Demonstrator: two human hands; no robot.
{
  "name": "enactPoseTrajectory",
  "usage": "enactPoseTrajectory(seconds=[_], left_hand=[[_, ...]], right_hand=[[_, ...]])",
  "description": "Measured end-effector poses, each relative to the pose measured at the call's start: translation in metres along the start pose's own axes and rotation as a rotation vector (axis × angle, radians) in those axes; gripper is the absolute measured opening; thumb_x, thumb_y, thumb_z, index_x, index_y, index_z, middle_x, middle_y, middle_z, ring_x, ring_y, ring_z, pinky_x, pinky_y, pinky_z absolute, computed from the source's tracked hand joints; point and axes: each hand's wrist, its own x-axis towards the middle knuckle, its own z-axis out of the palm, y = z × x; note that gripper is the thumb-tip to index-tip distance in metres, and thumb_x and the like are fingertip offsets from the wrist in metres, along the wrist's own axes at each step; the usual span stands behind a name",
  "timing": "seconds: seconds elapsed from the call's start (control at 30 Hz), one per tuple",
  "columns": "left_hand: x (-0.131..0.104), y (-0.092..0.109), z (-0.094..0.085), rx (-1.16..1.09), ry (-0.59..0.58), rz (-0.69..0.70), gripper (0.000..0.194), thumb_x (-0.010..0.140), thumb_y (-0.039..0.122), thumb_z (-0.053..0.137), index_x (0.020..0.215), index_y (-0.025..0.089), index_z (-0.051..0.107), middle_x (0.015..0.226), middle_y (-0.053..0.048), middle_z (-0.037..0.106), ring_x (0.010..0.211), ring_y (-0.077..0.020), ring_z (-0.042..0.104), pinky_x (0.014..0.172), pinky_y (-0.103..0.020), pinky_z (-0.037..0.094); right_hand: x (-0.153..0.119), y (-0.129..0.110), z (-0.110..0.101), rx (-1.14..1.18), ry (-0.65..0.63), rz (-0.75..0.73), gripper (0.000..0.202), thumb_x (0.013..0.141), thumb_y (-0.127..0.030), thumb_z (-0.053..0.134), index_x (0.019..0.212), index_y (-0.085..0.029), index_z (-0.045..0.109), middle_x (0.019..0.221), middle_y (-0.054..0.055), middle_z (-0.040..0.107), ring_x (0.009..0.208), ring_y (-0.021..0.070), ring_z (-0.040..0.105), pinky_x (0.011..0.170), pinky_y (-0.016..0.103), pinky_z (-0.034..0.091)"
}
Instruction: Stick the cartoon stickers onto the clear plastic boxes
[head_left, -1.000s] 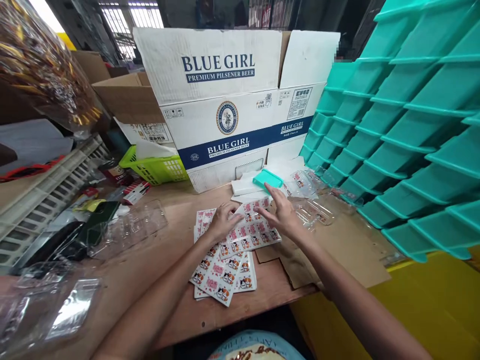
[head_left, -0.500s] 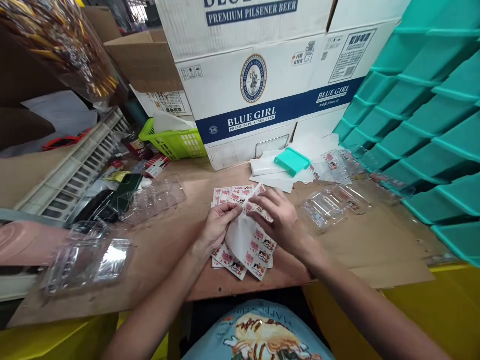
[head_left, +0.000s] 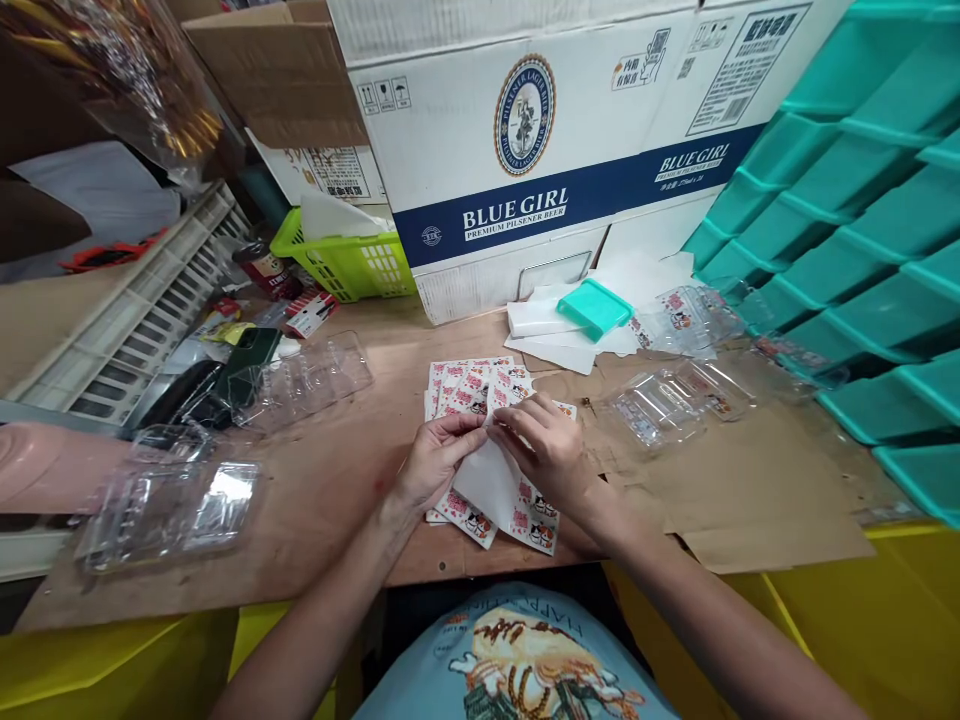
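Between my hands is a sticker sheet point(head_left: 534, 518) printed with pink lettering and cartoon cats, its plain white underside partly turned up. My left hand point(head_left: 442, 455) pinches the sheet's edge between thumb and forefinger. My right hand point(head_left: 546, 445) closes its fingertips at the same edge, right beside the left thumb. Whether a single sticker is between the right fingertips is hidden. Beneath the held sheet lies a stack of similar sticker sheets point(head_left: 448, 386), fanned unevenly on the brown table point(head_left: 330, 500).
Clear plastic trays point(head_left: 300, 385) lie at left, with more clear packaging point(head_left: 660, 410) at right. A teal lid point(head_left: 595, 308) rests on white papers. Behind stand a beer carton point(head_left: 465, 120) and a green basket point(head_left: 349, 265). Teal bins point(head_left: 847, 230) are stacked at right.
My right hand has come down and in, its fingers now meeting the left fingertips at the sheet's edge. The view has tilted slightly downward.
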Motion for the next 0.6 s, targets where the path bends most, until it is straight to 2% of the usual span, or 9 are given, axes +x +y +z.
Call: enactPoseTrajectory(seconds=[0.13,0.3,0.37,0.5,0.6], left_hand=[[0.001,-0.003,-0.002,0.011,0.060,0.020,0.027,0.060,0.023,0.090,0.080,0.013,0.074,0.073,-0.002,0.074,0.063,-0.0087,0.064,0.064,-0.019,0.050],[0.001,-0.006,-0.002,0.025,0.018,0.024,0.026,0.061,0.025,0.089,0.080,0.013,0.074,0.075,-0.001,0.073,0.065,-0.0076,0.063,0.064,-0.017,0.048],[0.001,-0.006,-0.002,0.041,0.021,0.035,0.026,0.061,0.025,0.089,0.080,0.013,0.075,0.076,-0.001,0.072,0.066,-0.0075,0.062,0.065,-0.017,0.048],[0.005,-0.002,-0.009,0.143,0.056,0.050,0.027,0.063,0.028,0.087,0.083,0.015,0.074,0.078,-0.002,0.072,0.065,-0.0086,0.061,0.064,-0.019,0.048],[0.011,0.004,-0.018,0.392,0.144,0.182,0.022,0.069,0.030,0.081,0.083,0.015,0.074,0.080,-0.005,0.070,0.069,-0.0134,0.061,0.066,-0.025,0.051]], right_hand=[[-0.002,-0.002,-0.001,0.006,-0.025,-0.019,0.013,0.096,-0.018,0.054,0.099,-0.015,0.067,0.088,0.010,0.069,0.083,0.0218,0.056,0.075,0.037,0.048],[-0.006,-0.003,0.003,0.121,-0.034,0.036,0.017,0.096,-0.018,0.052,0.095,-0.016,0.068,0.086,0.010,0.068,0.081,0.0207,0.056,0.073,0.035,0.046],[-0.005,-0.002,0.005,0.229,0.001,0.149,0.015,0.094,-0.020,0.054,0.088,-0.017,0.068,0.082,0.007,0.066,0.079,0.0194,0.057,0.072,0.034,0.046],[0.001,0.009,0.000,0.588,0.160,0.572,0.017,0.088,-0.031,0.063,0.077,-0.018,0.064,0.071,0.002,0.062,0.065,0.0150,0.055,0.061,0.028,0.043],[0.006,0.021,-0.011,0.790,0.305,0.723,0.019,0.086,-0.035,0.066,0.078,-0.018,0.063,0.071,0.000,0.061,0.064,0.0137,0.055,0.061,0.027,0.043]])
